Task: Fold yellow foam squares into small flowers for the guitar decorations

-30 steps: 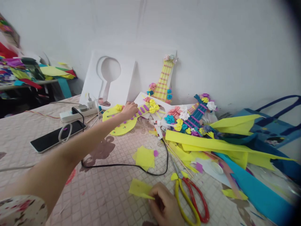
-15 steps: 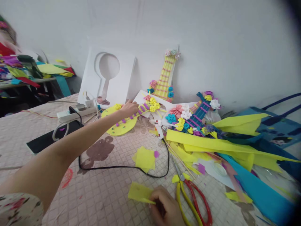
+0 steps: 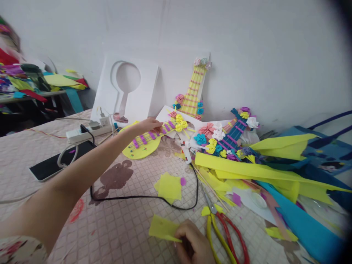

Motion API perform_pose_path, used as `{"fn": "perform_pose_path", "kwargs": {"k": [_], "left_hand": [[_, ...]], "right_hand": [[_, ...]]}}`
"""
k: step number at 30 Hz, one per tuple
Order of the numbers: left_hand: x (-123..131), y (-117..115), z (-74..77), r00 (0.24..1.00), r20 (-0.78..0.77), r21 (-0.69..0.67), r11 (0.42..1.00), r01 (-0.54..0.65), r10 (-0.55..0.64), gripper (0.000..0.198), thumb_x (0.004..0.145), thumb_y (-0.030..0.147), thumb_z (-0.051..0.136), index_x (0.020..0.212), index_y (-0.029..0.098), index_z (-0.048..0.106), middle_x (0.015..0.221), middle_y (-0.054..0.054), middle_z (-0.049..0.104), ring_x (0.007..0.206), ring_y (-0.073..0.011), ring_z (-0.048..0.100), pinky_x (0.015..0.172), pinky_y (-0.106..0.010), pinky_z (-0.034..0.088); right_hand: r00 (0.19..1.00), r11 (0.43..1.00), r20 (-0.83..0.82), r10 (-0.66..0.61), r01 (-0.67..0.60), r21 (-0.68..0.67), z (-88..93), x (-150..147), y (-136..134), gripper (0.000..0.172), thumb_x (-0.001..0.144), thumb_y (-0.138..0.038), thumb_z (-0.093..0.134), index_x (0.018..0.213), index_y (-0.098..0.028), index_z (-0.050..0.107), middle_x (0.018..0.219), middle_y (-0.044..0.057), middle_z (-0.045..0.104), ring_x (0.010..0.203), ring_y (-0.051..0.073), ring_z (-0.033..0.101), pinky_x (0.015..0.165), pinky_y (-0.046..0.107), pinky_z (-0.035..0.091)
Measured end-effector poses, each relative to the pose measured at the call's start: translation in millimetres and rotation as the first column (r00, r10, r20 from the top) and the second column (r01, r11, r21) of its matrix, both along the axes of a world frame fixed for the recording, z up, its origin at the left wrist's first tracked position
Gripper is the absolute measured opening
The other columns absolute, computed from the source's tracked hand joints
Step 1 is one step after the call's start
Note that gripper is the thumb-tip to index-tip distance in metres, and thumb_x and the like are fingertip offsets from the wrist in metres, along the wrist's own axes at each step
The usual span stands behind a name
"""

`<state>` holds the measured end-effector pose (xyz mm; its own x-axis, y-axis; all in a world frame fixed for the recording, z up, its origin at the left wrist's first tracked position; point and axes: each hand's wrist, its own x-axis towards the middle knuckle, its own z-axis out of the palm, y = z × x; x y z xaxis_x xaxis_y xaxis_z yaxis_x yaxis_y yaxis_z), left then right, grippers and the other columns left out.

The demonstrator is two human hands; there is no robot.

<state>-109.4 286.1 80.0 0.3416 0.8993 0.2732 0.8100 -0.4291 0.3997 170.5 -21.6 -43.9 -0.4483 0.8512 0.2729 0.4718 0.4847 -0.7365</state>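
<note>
My right hand [image 3: 192, 242] is closed in a pinch on a folded piece of yellow crepe paper [image 3: 162, 226] just above the table. My left hand [image 3: 151, 125] reaches far forward, its fingers bent over the upper edge of a yellow paper guitar [image 3: 141, 151] where body and neck meet. This guitar has purple bands, dark strings and yellow paper flowers [image 3: 181, 123] at its head; my forearm hides part of its body. Scissors [image 3: 220, 223] with one yellow and one red handle lie beside my right hand. Yellow paper squares [image 3: 169, 187] lie flat ahead of it.
A white glue gun [image 3: 187, 153] trails a black cord across the table. Yellow paper strips [image 3: 247, 168] and blue paper [image 3: 310, 220] cover the right side. Other decorated instruments [image 3: 193, 88] and a white cut-out board [image 3: 143, 104] lean at the wall. A power strip [image 3: 82, 134] and phone [image 3: 52, 163] lie left.
My left hand has shifted slightly, and more of the purple bands on the guitar's body show beneath my forearm. My right hand stays nearly still with the yellow paper.
</note>
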Motion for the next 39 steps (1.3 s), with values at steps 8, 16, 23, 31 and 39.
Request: {"fn": "perform_pose_path", "kwargs": {"k": [8,16,23,31,39], "left_hand": [[7,-5,-7.4,0.989,-0.131,0.134,0.989,-0.057,0.075,0.023,0.076,0.016,0.051,0.088,0.015,0.071,0.093,-0.009,0.068,0.088,-0.0205,0.061,0.081,-0.030,0.045],[9,7,-6.6,0.951,-0.304,0.091,0.995,-0.029,0.055,0.016,0.074,0.013,0.055,0.077,0.016,0.070,0.090,-0.009,0.067,0.096,-0.0227,0.059,0.083,-0.029,0.043],[8,16,-8.0,0.960,-0.257,0.031,0.994,-0.109,0.113,0.027,0.093,0.031,0.052,0.113,0.014,0.058,0.110,-0.009,0.062,0.096,-0.0201,0.061,0.083,-0.037,0.052],[10,6,-4.7,0.981,-0.165,0.097,0.991,-0.089,0.104,0.032,0.081,0.022,0.046,0.105,0.015,0.065,0.100,-0.008,0.070,0.089,-0.0186,0.064,0.078,-0.024,0.048],[12,-9,-0.6,0.981,-0.170,0.108,0.991,-0.078,0.096,0.026,0.077,0.017,0.049,0.092,0.017,0.069,0.093,-0.007,0.071,0.087,-0.0197,0.064,0.082,-0.027,0.047]], "right_hand": [[0.999,1.000,0.039,0.017,-0.018,0.010,1.0,1,1,0.023,0.070,-0.001,0.049,0.081,-0.022,0.050,0.072,-0.003,0.051,0.058,0.009,0.050,0.050,0.017,0.035],[0.999,0.999,0.039,0.015,-0.016,0.038,5.0,0,1,0.023,0.070,-0.001,0.050,0.080,-0.022,0.048,0.070,-0.004,0.050,0.057,0.009,0.050,0.049,0.018,0.034],[0.999,0.999,0.034,0.000,-0.001,0.052,6.1,-1,0,0.022,0.071,-0.002,0.049,0.079,-0.022,0.047,0.069,-0.004,0.049,0.055,0.008,0.049,0.048,0.017,0.034],[0.999,0.998,0.035,-0.002,-0.001,0.064,7.4,-2,1,0.017,0.073,-0.006,0.052,0.079,-0.022,0.049,0.068,-0.004,0.051,0.054,0.008,0.049,0.047,0.017,0.034],[0.999,1.000,0.037,-0.013,0.012,0.022,5.9,-2,1,0.016,0.074,-0.006,0.051,0.078,-0.022,0.049,0.069,-0.003,0.050,0.056,0.009,0.049,0.049,0.018,0.034]]}}
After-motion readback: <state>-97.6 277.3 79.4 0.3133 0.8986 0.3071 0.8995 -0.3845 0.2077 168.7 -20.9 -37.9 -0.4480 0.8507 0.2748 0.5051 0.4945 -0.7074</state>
